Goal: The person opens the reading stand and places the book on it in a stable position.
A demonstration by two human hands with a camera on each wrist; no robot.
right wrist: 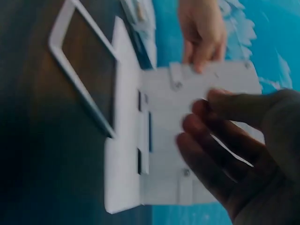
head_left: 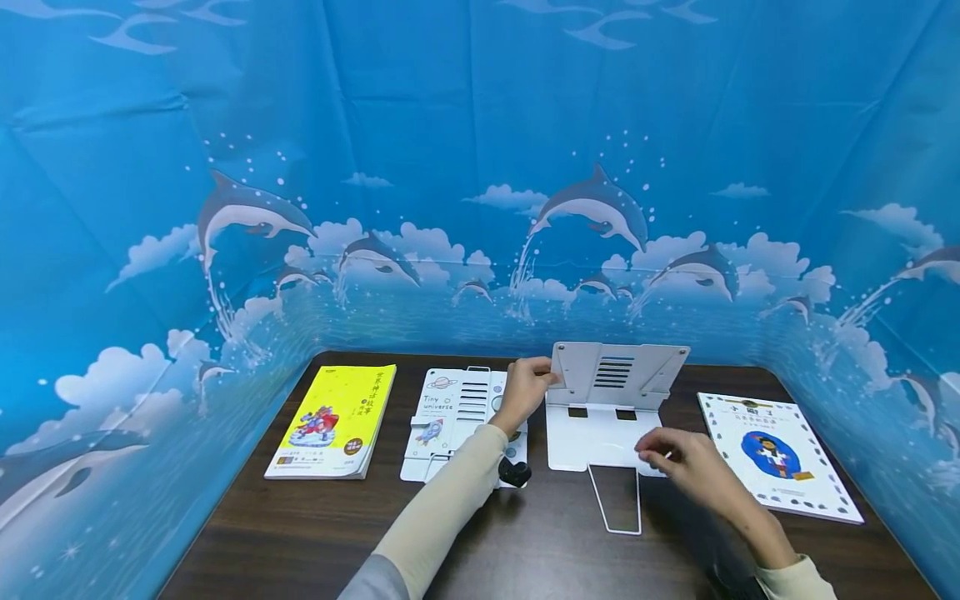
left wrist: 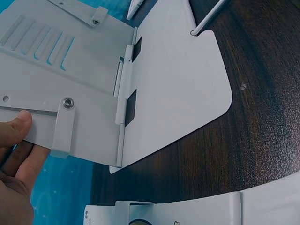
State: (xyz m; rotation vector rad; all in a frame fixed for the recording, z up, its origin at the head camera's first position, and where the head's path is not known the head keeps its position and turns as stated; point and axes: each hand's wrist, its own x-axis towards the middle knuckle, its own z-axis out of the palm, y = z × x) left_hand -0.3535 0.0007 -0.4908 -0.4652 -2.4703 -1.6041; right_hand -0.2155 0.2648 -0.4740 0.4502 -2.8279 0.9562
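Note:
A white metal book stand [head_left: 600, 433] is unfolded on the table, its slotted back panel [head_left: 622, 375] raised and its base flat. From the base, a wire leg [head_left: 640, 508] sticks out towards the person. My left hand [head_left: 523, 392] pinches the left edge of the raised panel between thumb and fingers, as the left wrist view also shows. My right hand [head_left: 686, 467] hovers over the base's right front corner, fingers loosely bent and holding nothing. In the right wrist view that hand [right wrist: 234, 136] is blurred in front of the panel.
A second stand [head_left: 442, 417], printed "Tiny universe", lies folded beneath the left forearm. A yellow book [head_left: 333, 421] lies at the left, and a white book with a blue round picture [head_left: 780, 454] at the right. A dolphin-print curtain [head_left: 465, 167] surrounds the dark wooden table [head_left: 300, 533].

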